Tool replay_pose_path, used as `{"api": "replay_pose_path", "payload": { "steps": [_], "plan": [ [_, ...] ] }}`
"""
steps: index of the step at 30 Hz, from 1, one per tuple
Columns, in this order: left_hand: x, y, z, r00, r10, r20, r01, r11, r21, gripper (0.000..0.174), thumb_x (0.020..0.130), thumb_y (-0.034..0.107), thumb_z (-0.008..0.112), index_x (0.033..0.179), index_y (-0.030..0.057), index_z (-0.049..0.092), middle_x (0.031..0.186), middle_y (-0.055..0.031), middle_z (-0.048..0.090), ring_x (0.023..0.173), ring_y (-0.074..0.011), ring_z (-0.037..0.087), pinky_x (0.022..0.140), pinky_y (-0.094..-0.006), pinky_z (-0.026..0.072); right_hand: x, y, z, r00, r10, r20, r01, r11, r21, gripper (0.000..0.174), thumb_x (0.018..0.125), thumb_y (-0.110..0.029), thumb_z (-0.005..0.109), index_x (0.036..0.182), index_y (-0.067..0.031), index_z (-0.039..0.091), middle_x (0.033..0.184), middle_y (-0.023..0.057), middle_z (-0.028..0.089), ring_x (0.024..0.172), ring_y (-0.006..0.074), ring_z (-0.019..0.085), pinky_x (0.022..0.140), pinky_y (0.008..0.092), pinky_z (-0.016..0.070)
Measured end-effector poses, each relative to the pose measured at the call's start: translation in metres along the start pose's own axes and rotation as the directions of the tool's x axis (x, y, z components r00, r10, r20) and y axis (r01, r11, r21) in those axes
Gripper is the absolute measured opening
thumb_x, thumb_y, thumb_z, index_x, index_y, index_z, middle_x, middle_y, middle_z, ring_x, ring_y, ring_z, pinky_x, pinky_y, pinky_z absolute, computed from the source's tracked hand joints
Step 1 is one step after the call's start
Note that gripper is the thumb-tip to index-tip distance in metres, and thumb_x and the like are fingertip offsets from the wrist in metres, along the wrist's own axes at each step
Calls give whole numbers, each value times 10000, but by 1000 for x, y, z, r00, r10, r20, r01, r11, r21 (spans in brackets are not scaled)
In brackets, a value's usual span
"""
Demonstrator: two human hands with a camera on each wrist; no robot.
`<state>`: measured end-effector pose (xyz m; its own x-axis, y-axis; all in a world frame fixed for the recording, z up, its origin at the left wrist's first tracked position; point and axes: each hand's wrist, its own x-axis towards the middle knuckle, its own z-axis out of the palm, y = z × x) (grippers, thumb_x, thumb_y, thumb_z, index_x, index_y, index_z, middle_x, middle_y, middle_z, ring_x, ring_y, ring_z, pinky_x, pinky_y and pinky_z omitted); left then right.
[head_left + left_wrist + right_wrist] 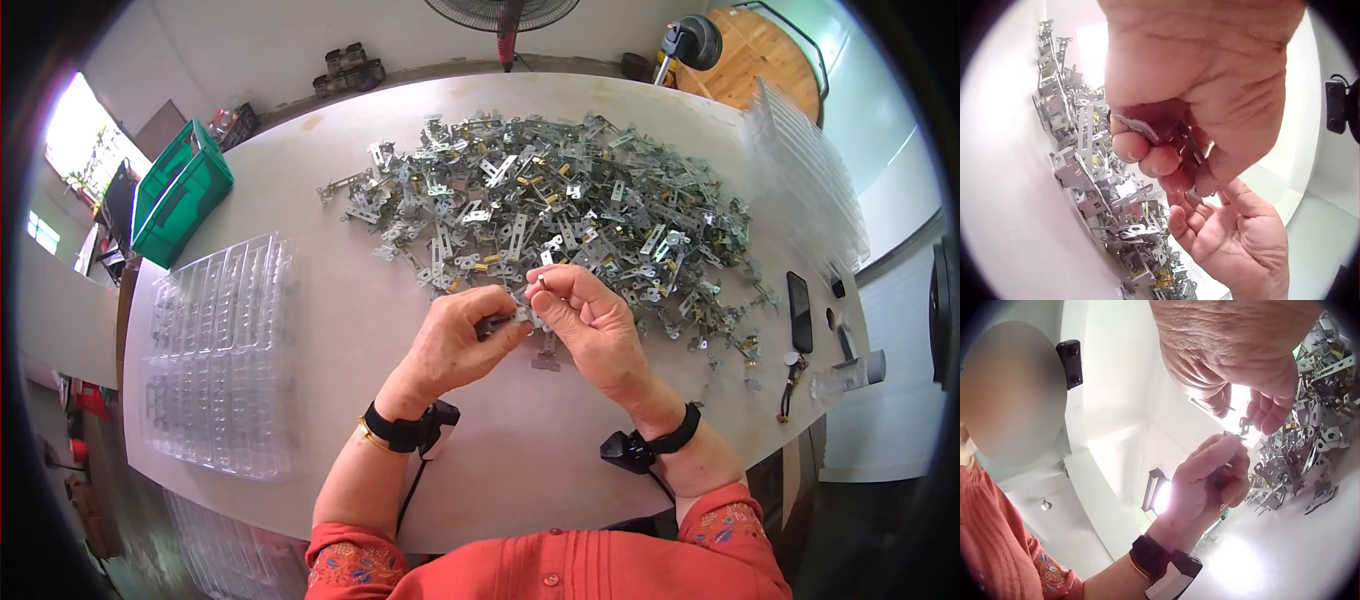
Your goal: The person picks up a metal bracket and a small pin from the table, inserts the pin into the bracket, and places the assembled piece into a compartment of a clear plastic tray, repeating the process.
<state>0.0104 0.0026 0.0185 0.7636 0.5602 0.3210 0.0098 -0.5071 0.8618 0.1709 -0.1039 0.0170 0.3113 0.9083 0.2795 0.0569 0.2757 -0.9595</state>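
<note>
Both hands meet above the table at the near edge of a pile of small metal brackets [590, 200]. My left hand [455, 335] has its fingers curled round metal brackets [1140, 128], whose flat plates show inside the palm in the left wrist view. A small bracket with holes [1245, 425] juts up from the left thumb and fingertips. Close against it, my right hand [595, 325] pinches a small thin metal piece [543, 283] between thumb and finger; its exact kind I cannot tell. Another loose bracket [546, 355] lies on the table just below the hands.
Stacked clear plastic trays [215, 360] stand at the left, with more clear trays [810, 180] at the back right. A green crate [185, 195] sits at the far left corner. On the right lie a phone [799, 312], a watch [791, 385] and a clear bottle [845, 376].
</note>
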Motion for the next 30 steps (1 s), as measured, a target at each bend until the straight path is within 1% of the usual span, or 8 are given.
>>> {"api": "replay_pose_path", "payload": {
  "steps": [4,7,14,24,26,27,29,30],
  "plan": [
    [2,2,2,989,15,-145,-7,998,58,194,844,93,786,823,18,608,652,-2,521,587,-72,450,526,-255,387,-1,-8,-1,993,114,9,-115,992,43,108,1011,-133,627,1072,-46,643,874,-60,605,808,17,528,679,180,441],
    [1,-1,5,987,44,-152,-28,994,107,203,817,90,790,847,2,609,703,-84,571,577,-155,528,546,-294,443,-2,-7,0,987,158,22,-158,987,10,110,1014,-116,615,1088,-41,647,920,-36,647,823,27,571,711,191,488],
    [4,8,-2,987,135,-90,-126,987,101,218,862,183,750,910,-8,656,730,-85,599,677,-169,603,615,-306,477,1,-13,-4,988,153,-27,-151,987,47,111,1013,-91,602,1084,-18,646,951,12,687,840,82,666,764,236,559],
    [2,6,-12,954,-228,194,271,932,-240,340,990,289,638,1069,-41,656,862,-35,670,803,-103,624,734,-260,506,9,-13,-14,989,116,-88,-111,992,62,112,1007,-108,617,1070,-25,655,922,15,685,799,87,654,732,231,548],
    [2,4,-9,960,-230,161,265,931,-251,320,988,269,652,1078,-38,649,864,-34,671,804,-95,623,737,-250,508,11,-8,-17,945,-276,-173,217,930,-298,113,1004,-111,624,1078,-39,670,909,-9,679,731,63,591,653,220,495],
    [2,1,-6,965,-247,85,261,922,-285,284,978,223,668,1084,-39,642,865,-32,672,808,-88,623,740,-243,510,10,-14,-16,945,-278,-173,218,929,-299,113,1004,-111,624,1078,-39,670,909,-9,679,731,63,591,653,220,495],
    [2,0,-3,965,-264,14,254,913,-319,254,968,177,684,1090,-40,635,867,-30,673,811,-82,623,743,-236,512,7,-31,-11,982,21,-188,-49,988,-145,126,1004,-121,630,1087,-40,679,874,-34,669,677,45,531,596,226,444],
    [2,0,-3,963,-269,-17,250,916,-314,229,954,140,695,1082,-40,637,864,-28,671,814,-79,625,742,-233,515,5,-28,-11,981,21,-194,-50,988,-146,126,1004,-121,630,1087,-40,679,874,-34,669,677,45,531,596,226,444]
  ]
}}
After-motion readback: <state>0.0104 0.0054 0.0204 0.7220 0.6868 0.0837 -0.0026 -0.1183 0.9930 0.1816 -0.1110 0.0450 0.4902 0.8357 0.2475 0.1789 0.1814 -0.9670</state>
